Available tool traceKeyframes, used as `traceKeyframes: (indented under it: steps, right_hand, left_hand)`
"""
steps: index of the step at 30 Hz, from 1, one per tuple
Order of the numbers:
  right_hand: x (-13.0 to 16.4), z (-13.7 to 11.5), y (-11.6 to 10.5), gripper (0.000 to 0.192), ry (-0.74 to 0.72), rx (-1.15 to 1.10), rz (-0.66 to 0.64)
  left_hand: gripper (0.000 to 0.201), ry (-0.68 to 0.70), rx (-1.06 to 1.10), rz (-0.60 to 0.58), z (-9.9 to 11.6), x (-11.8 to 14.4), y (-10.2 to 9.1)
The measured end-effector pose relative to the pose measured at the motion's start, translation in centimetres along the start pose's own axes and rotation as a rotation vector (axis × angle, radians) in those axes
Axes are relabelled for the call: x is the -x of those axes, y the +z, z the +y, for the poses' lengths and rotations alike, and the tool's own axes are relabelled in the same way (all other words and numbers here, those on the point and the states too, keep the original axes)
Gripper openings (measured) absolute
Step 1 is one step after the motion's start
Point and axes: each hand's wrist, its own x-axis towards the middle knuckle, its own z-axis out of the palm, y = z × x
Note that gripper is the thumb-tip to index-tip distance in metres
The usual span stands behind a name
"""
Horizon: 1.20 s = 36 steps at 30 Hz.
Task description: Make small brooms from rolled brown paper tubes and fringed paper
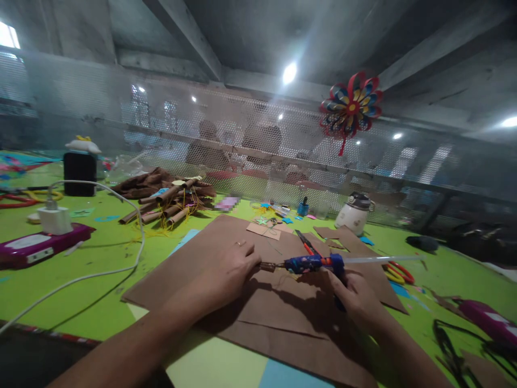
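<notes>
Far left: one pink case (pixel 38 245) carries one white charger (pixel 54 218); its cable (pixel 121 215) loops across the green table (pixel 100 291). Behind stand one black box (pixel 79 173) and one pile of brown rolls (pixel 169 205).

Centre: the left hand (pixel 226 269) lies palm-down, released, pressing the brown card (pixel 274 318); one ring shows on a finger. Its fingertips sit just beside the nozzle of the glue gun (pixel 315 263).

The right hand (pixel 355 299) is clenched on the gun's grip. The gun hovers level over the card, nozzle pointing left, one clear stick protruding right.

Behind the gun lie one pair of scissors (pixel 307 242) and card scraps (pixel 335 233). Right: one white jar (pixel 355 213), red scissors (pixel 399 272). One pinwheel (pixel 350 105) hangs on the mesh screen (pixel 202 108).
</notes>
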Motion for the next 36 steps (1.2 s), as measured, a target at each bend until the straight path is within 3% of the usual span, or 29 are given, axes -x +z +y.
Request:
traceKeyframes:
  steps: [7, 13, 21, 29, 36]
  right_hand:
    - [0.0, 0.0, 0.3, 0.048, 0.009, -0.043, -0.048]
    - [-0.2, 0.2, 0.5, 0.048, -0.011, -0.082, -0.014]
    - [-0.2, 0.5, 0.2, 0.051, 0.079, -0.139, -0.013]
    - [-0.1, 0.2, -0.1, 0.053, 0.066, -0.108, -0.072]
    - [-0.1, 0.5, 0.1, 0.055, 0.117, -0.163, 0.065]
  left_hand:
    - [0.005, 0.017, 0.023, -0.007, 0.0, 0.0, 0.2]
    - [0.005, 0.024, 0.026, -0.028, 0.2, 0.0, 0.3]
    - [0.007, -0.007, 0.021, -0.037, 0.3, -0.1, -0.5]
    - [0.013, -0.081, 0.017, -0.049, -0.5, 0.5, 0.6]
    - [0.016, -0.081, 0.001, -0.045, -0.2, 0.5, 0.7]
